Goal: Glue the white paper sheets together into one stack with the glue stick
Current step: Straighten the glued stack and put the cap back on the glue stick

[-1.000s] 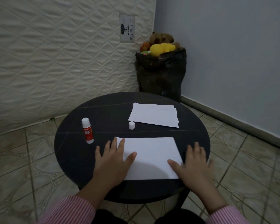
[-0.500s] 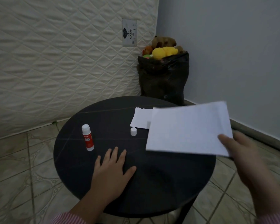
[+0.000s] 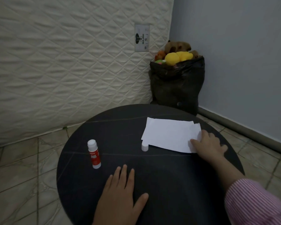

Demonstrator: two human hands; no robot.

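Note:
A stack of white paper sheets (image 3: 167,135) lies on the far right part of the round black table (image 3: 113,127). My right hand (image 3: 208,146) holds the right end of the top sheet, thumb on the paper, and that edge curls up a little. My left hand (image 3: 120,190) rests flat on the bare tabletop near me, fingers spread, holding nothing. The red and white glue stick (image 3: 94,154) stands upright and uncapped at the left. Its small white cap (image 3: 144,147) sits just by the stack's near left corner.
A quilted white mattress (image 3: 63,62) leans against the wall behind the table. A black bag (image 3: 177,88) full of plush toys stands in the corner beside the grey wall. Tiled floor surrounds the table.
My right hand lifted the near sheet off the table, carried it right and away, and set it down on the far sheets. My left hand stayed flat in place.

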